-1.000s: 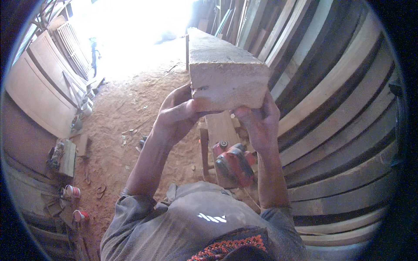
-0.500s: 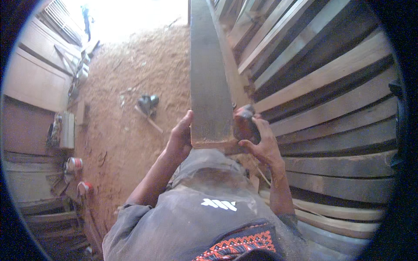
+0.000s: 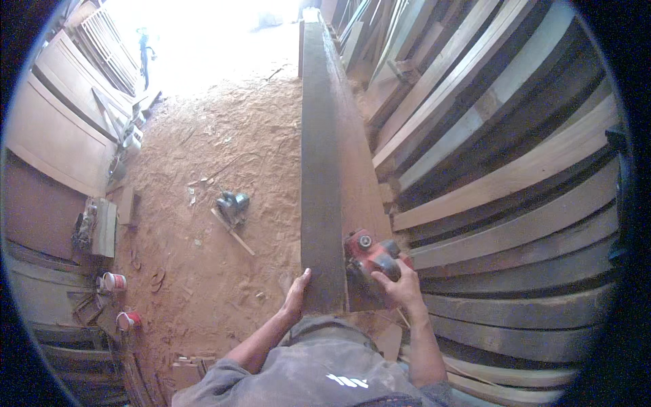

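A long, thick wooden beam (image 3: 321, 176) runs away from my body, with a dark narrow face on the left and a reddish-brown face on the right. My left hand (image 3: 296, 296) grips its left edge near the close end; some of the fingers are hidden by the wood. Closed round the rear handle of a red and black electric hand planer (image 3: 369, 252), my right hand (image 3: 403, 288) has the tool at the near end of the reddish face. The planer's underside is out of sight.
Stacked planks (image 3: 502, 210) line the right side close to my right arm. On the shaving-covered floor lie a dark green power tool (image 3: 234, 202) and a wooden stick (image 3: 232, 232). White-and-red tubs (image 3: 115, 282), panels and wood pieces stand along the left.
The planer has turned and come from beside the beam's edge onto its reddish face. My view has shifted, so more of the beam's far end shows. My left hand stays at the left edge.
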Demonstrator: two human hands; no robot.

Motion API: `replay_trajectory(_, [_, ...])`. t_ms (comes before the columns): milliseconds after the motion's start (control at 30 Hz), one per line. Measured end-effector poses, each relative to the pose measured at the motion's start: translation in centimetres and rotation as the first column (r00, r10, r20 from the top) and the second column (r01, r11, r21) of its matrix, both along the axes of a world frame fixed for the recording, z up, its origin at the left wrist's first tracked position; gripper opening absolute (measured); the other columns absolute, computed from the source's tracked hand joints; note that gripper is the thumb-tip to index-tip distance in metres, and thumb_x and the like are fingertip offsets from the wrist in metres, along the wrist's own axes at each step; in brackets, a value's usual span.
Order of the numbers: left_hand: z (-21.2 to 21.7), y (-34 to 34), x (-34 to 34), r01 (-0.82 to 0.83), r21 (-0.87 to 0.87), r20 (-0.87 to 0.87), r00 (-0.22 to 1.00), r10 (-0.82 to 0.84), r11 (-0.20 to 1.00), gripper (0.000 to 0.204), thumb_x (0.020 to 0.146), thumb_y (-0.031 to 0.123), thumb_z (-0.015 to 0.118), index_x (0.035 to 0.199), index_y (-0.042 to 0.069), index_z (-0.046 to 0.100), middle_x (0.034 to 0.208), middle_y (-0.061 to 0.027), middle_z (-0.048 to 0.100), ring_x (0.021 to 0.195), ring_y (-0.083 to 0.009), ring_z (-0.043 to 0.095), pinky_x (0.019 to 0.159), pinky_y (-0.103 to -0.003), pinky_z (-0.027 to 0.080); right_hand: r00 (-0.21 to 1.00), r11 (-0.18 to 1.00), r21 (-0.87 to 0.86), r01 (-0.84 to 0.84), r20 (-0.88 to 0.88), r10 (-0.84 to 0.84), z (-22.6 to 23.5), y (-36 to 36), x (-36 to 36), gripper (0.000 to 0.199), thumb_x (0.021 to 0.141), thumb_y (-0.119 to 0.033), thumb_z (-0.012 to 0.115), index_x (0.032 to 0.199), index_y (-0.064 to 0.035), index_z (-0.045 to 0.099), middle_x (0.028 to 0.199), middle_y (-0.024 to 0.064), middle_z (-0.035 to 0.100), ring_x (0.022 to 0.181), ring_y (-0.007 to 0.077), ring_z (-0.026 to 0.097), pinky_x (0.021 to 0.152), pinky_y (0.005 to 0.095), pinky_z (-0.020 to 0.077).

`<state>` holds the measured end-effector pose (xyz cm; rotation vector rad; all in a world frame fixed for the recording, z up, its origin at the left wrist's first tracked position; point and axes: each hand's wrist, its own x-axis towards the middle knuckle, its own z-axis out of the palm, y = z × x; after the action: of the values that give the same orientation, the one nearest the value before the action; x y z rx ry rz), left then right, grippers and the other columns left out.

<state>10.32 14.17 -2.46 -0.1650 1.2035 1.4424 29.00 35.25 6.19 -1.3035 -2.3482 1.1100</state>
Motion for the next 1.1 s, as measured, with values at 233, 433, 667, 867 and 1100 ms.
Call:
replay_trajectory(233, [-1.5, 3.5, 0.8, 0.056, 0.047, 0.033, 0.998, -0.058, 0.997, 0.082, 0.101, 0.063, 0.048, 0.146, -0.005, 0.045, 0.142, -0.0203, 0.056, 0.129, -0.033, 0.055, 0.112, -0.045, 0.04, 0.926, 0.839, -0.524, 0.15, -0.222, -0.305, 2.1, -2.2, 6.5, 0.031, 0.082, -0.016, 0.082, 0.105, -0.0008, 0.071, 0.084, 0.0007, 0.067, 0.073, 0.0167, 0.065, 0.068, 0.0325, 0.0528])
replay_trajectory(433, [-2.2, 6.9, 2.2, 0.336, -0.124, -0.392, 0.848, -0.357, 0.934, 0.099, 0.097, 0.068, 0.052, 0.156, -0.007, 0.023, 0.157, -0.0281, 0.035, 0.143, -0.0389, 0.039, 0.118, -0.048, 0.034, 0.724, 0.678, -0.597, 0.429, -0.221, -0.654, 4.4, -7.8, 14.2, 0.03, 0.088, -0.023, 0.081, 0.103, -0.0025, 0.066, 0.066, -0.0002, 0.056, 0.05, 0.0113, 0.052, 0.047, 0.0284, 0.0436])
replay_trajectory(667, [-2.9, 9.2, 1.3, 0.559, -0.075, -0.79, 0.472, -0.391, 0.826, 0.108, 0.095, 0.062, 0.061, 0.16, -0.006, 0.007, 0.166, -0.0297, 0.014, 0.155, -0.0398, 0.017, 0.125, -0.042, 0.02, 0.666, 0.653, -0.635, 0.414, -0.277, -0.692, 5.7, -10.2, 15.8, 0.054, 0.096, -0.056, 0.066, 0.105, -0.0029, 0.061, 0.06, -0.0023, 0.049, 0.045, 0.009, 0.046, 0.041, 0.0264, 0.037])
replay_trajectory(867, [-1.9, 9.0, 1.2, 0.537, -0.25, -0.791, 0.367, -0.489, 0.806, 0.102, 0.096, 0.059, 0.061, 0.159, -0.007, 0.016, 0.166, -0.0293, 0.014, 0.156, -0.037, 0.016, 0.126, -0.04, 0.019, 0.892, 0.733, -0.571, 0.37, -0.002, -0.452, 7.5, -9.4, 11.9, 0.046, 0.102, -0.048, 0.056, 0.087, -0.0051, 0.062, 0.059, -0.0018, 0.053, 0.047, 0.0079, 0.049, 0.043, 0.0237, 0.0368])
replay_trajectory(1100, [-3.0, 7.3, 0.9, 0.476, 0.039, -0.677, 0.659, -0.327, 0.879, 0.074, 0.104, 0.041, 0.056, 0.155, -0.006, 0.031, 0.163, -0.0256, 0.03, 0.154, -0.0325, 0.026, 0.124, -0.039, 0.023, 0.937, 0.744, -0.597, 0.301, 0.041, -0.346, 7.7, -3.7, 4.8, 0.049, 0.101, -0.05, 0.054, 0.075, -0.0083, 0.059, 0.062, -0.0024, 0.055, 0.055, 0.0073, 0.052, 0.048, 0.0264, 0.0384])
